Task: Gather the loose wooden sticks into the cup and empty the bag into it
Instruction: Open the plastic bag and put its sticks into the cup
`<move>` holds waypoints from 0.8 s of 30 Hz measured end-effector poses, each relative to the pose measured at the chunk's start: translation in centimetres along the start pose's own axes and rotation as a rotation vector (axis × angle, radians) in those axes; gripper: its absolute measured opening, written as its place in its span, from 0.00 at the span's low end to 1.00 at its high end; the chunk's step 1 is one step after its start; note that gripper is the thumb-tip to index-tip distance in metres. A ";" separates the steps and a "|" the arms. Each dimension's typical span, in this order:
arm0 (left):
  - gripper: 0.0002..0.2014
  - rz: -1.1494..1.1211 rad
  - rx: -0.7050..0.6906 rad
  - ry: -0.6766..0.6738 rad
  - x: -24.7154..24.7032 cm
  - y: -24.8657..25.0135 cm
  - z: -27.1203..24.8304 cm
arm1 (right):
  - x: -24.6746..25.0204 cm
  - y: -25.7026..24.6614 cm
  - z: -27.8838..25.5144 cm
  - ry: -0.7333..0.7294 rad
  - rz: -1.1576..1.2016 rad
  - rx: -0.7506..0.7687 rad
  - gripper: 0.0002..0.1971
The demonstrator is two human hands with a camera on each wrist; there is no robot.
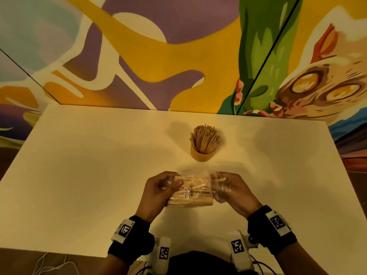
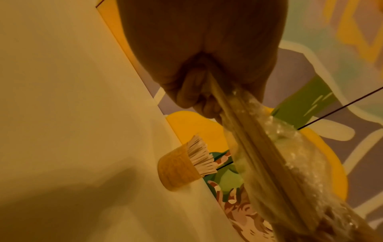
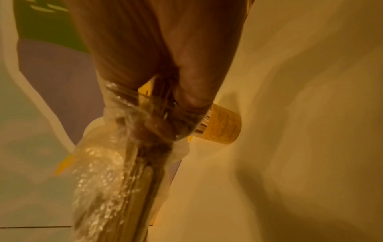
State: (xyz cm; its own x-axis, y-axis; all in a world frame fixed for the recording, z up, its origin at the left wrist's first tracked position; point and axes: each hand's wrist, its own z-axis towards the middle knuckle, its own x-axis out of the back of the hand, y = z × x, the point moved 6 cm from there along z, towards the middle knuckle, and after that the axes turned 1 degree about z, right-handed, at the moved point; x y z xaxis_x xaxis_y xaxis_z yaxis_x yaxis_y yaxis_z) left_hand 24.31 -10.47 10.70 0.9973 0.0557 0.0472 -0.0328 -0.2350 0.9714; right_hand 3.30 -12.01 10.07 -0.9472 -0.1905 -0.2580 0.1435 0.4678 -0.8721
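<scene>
A clear plastic bag [image 1: 193, 192] of wooden sticks, with a small printed label, is held just above the near middle of the table. My left hand [image 1: 158, 190] grips its left end, fingers curled round the sticks [image 2: 244, 135]. My right hand [image 1: 228, 188] pinches the crumpled plastic at the right end [image 3: 124, 114]. Behind the hands a wooden cup [image 1: 201, 153] stands upright, packed with sticks [image 1: 205, 138] fanning out of its top; the cup [image 2: 178, 168] shows in the left wrist view, and the cup [image 3: 225, 125] shows partly behind my fingers in the right wrist view.
The white table [image 1: 89, 165] ends at a painted mural wall [image 1: 158, 46] behind the cup. Cables [image 1: 49, 264] trail on the floor past the near edge at the left.
</scene>
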 end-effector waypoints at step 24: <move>0.06 -0.096 0.053 0.137 3.2 -3.0 1.0 | 5.6 -1.7 1.8 0.235 -0.008 -0.001 0.05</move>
State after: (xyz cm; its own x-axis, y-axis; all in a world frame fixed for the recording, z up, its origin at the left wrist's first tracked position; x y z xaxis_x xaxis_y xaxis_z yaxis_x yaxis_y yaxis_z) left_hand 27.71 -10.56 7.72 0.9775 0.2107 -0.0101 0.0688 -0.2732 0.9595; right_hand -1.69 -15.37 9.35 -0.9891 0.0115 -0.1469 0.1351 0.4683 -0.8732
